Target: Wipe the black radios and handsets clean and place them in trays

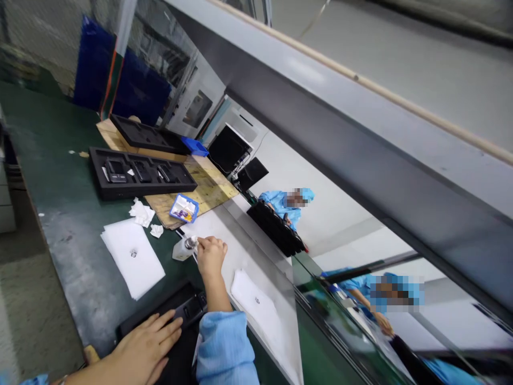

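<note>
My right hand [210, 255] reaches forward from a light blue sleeve, its fingers pinched together on a small white wipe [194, 240] held against the metal top of a small white bottle [183, 250]. The bottle stands on the green bench. My left hand [146, 342] lies flat with fingers stretched out on a black tray [176, 307] at the near edge, holding nothing. A dark device [192, 307] sits in that tray just beyond its fingertips.
A long black tray [100, 190] with dark devices and a second black tray [140, 136] rest on a cardboard sheet [208, 187]. A small blue box [184, 208], crumpled wipes [142, 214] and white sheets [132, 256] lie nearby. Co-workers in blue [280, 203] work beyond.
</note>
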Demonstrator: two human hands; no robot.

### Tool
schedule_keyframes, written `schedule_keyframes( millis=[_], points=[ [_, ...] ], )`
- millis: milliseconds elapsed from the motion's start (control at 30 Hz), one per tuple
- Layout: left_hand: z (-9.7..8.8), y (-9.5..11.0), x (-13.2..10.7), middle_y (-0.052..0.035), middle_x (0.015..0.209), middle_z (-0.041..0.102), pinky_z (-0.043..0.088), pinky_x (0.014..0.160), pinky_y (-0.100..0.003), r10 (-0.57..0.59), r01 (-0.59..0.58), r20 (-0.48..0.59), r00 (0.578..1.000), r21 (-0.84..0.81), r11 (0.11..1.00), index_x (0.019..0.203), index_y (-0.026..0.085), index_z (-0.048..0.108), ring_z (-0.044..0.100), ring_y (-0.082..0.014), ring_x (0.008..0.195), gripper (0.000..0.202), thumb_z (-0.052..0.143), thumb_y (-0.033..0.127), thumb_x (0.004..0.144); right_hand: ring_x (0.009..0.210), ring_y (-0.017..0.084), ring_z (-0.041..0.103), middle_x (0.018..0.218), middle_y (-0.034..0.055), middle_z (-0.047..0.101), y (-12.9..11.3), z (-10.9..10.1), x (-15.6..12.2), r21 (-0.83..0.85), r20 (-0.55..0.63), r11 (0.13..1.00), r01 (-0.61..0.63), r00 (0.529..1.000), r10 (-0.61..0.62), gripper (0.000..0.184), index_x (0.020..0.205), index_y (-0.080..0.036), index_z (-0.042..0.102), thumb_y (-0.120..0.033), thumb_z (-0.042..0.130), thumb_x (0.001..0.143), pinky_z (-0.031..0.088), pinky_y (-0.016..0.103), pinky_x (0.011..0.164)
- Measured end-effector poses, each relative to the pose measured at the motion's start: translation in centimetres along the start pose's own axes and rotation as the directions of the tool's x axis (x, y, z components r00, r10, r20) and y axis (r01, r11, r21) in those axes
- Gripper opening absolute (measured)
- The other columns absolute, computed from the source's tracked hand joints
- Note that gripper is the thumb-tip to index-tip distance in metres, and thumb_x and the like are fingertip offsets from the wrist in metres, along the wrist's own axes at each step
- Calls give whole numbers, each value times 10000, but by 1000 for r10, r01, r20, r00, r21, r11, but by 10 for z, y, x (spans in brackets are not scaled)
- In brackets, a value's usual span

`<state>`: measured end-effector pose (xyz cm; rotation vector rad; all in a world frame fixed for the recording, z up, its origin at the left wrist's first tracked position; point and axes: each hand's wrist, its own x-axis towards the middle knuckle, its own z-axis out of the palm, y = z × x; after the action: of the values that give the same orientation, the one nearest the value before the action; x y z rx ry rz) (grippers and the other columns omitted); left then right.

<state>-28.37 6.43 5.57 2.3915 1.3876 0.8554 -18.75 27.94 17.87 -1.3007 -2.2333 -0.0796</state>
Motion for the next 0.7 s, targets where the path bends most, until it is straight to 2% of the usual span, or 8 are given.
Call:
schedule_keyframes(
  millis=[67, 133, 267, 333, 400, 567, 700],
  points=[
    [-5, 2, -1, 1, 1557, 432, 423, 1146, -417, -5, 5, 9, 1000, 12, 1000, 1506, 313, 406, 430, -265, 1420, 701, 551, 128, 846, 882, 186, 608, 936, 54, 695, 20, -18, -13, 51, 7, 999, -18, 1000, 18, 208, 997, -244, 783, -192, 597, 917, 442, 378, 926],
    [-8, 3, 1, -9, 1559, 433, 417, 1144, -421, -3, 2, 39, 999, 21, 1000, 1495, 284, 432, 407, -271, 1433, 660, 539, 143, 860, 839, 154, 636, 937, 52, 686, 41, -38, -40, 103, 28, 994, -36, 999, 33, 224, 1030, -208, 773, -208, 571, 934, 489, 282, 824],
    [-8, 1, 3, -22, 1554, 448, 398, 1142, -393, 19, -19, 44, 999, 5, 1000, 1498, 265, 434, 368, -264, 1455, 612, 523, 184, 897, 796, 140, 667, 889, 44, 678, 69, -67, -105, 157, 95, 986, -55, 995, 40, 245, 989, -190, 773, -185, 536, 927, 530, 235, 748],
    [-8, 0, 4, -24, 1542, 468, 396, 1136, -367, 19, -18, 22, 1000, -12, 1000, 1494, 271, 440, 365, -249, 1458, 602, 520, 191, 903, 815, 145, 677, 908, 48, 685, 72, -67, -127, 164, 127, 985, -47, 992, 26, 266, 993, -201, 771, -165, 517, 924, 546, 243, 760],
    [-8, 0, 5, -20, 1536, 477, 396, 1129, -354, 15, -15, 11, 1000, -8, 1000, 1480, 274, 463, 374, -242, 1453, 581, 519, 200, 906, 864, 146, 680, 963, 56, 693, 70, -58, -136, 164, 155, 986, -21, 988, -5, 297, 1028, -214, 767, -145, 497, 926, 553, 245, 786],
    [-8, 0, 8, 6, 1542, 469, 385, 1125, -342, 25, -26, 33, 999, 27, 999, 1468, 288, 477, 394, -237, 1439, 577, 521, 200, 900, 944, 162, 650, 1021, 71, 686, 64, -29, -132, 143, 226, 986, 84, 967, -115, 373, 1115, -227, 752, -103, 452, 931, 537, 261, 847],
    [-8, 2, 9, 7, 1553, 452, 369, 1135, -337, 8, -9, 58, 998, 16, 1000, 1489, 294, 448, 381, -231, 1447, 597, 507, 191, 903, 933, 167, 629, 1010, 74, 682, 73, -35, -144, 140, 266, 980, 139, 949, -172, 391, 1154, -235, 736, -110, 425, 954, 534, 274, 829]
  ],
)
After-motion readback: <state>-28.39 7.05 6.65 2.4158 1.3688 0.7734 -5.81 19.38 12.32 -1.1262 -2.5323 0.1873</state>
